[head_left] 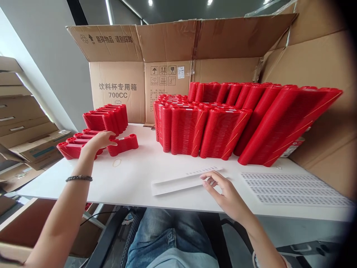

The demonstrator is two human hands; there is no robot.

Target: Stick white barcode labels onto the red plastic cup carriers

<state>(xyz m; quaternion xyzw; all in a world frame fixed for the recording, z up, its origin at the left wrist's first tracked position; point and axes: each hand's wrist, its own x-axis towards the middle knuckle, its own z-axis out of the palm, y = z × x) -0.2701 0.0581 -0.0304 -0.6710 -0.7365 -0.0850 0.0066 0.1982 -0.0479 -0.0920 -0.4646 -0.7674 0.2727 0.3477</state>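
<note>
My left hand (102,142) reaches to the left side of the table. Its fingers are closed on the near-left end of a short stack of red plastic pieces (124,145), which have rounded ends. Over a white label strip (175,184), my right hand (220,186) has its thumb and index finger drawn together, the other fingers curled. Whether something small is between those fingertips I cannot make out. Small printed labels line the strip's far edge. Just left of my left hand lie several more short red stacks (71,149).
Tall banded red stacks (184,130) fill the table's back middle and right. Another red group (107,119) stands back left. A sheet of printed labels (292,190) lies at right, a rubber band (116,162) at left. Open cardboard (119,74) walls off the back and right.
</note>
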